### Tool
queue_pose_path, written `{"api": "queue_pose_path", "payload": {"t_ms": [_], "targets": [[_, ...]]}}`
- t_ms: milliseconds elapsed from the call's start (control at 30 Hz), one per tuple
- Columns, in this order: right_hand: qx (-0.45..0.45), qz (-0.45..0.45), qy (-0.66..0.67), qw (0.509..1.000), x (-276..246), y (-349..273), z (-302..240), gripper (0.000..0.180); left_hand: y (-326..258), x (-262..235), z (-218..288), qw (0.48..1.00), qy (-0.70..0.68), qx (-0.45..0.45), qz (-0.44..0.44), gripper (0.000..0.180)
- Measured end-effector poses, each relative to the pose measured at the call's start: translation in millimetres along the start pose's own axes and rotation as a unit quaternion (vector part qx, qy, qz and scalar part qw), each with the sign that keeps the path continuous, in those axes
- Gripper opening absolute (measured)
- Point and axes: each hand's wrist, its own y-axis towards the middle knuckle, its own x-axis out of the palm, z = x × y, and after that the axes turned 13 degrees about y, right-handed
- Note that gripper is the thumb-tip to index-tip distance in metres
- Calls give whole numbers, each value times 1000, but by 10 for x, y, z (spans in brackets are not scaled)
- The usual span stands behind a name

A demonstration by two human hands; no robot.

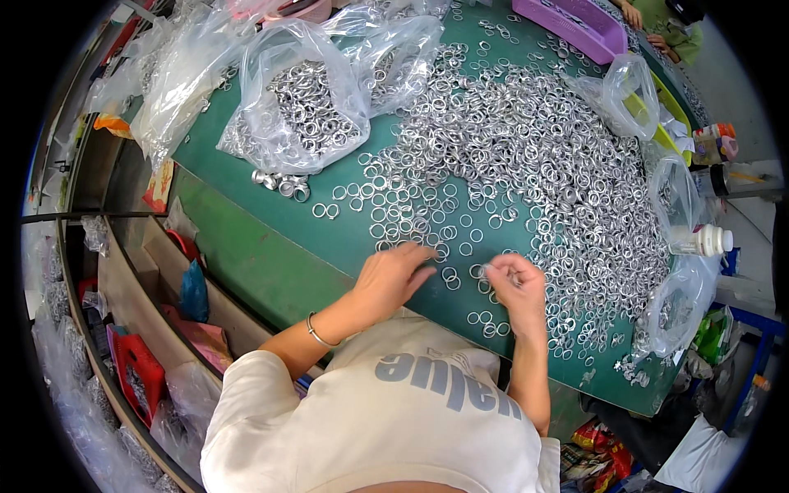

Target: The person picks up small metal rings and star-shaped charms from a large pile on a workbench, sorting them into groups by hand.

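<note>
Rings (526,140) appear under near-side sorting: left hand (389,278) extended, right hand (521,289) apart, grip unclear; next move likely requires single-ring pickup.

The right hand (519,286) is blurred at the fingertips, so whether a ring is pinched there cannot be told. The left hand (393,278) covers part of the metal rings (379,200) beneath it, and its fingertips' contact is unclear. Lower layers of the ring heap (526,131) are hidden. The top edge crops the purple plastic basket (567,31); the lower edge cuts off the white T-shirt (362,427).
</note>
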Motion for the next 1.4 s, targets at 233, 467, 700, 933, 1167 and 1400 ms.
{"api": "queue_pose_path", "payload": {"t_ms": [233,467,700,933,1167,1400], "targets": [[69,-43,472,878,34,32,-4,23,-156,153,143,998,-56,33,-3,22],[-227,-94,-372,895,593,66,166,13,-172,-125,-255,981,75,-154,95,24],[-189,45,-546,815,210,216,111,12,-159,230,-134,992,37,-92,84,32],[-233,-98,-541,802,605,453,3,26,-99,63,-207,980,-44,-118,157,25],[-160,-17,-500,851,312,433,-161,15,-132,-338,-834,922,160,-278,219,24],[-247,-76,-523,813,740,621,-49,26,-34,-123,-517,960,80,-168,211,18]]}}
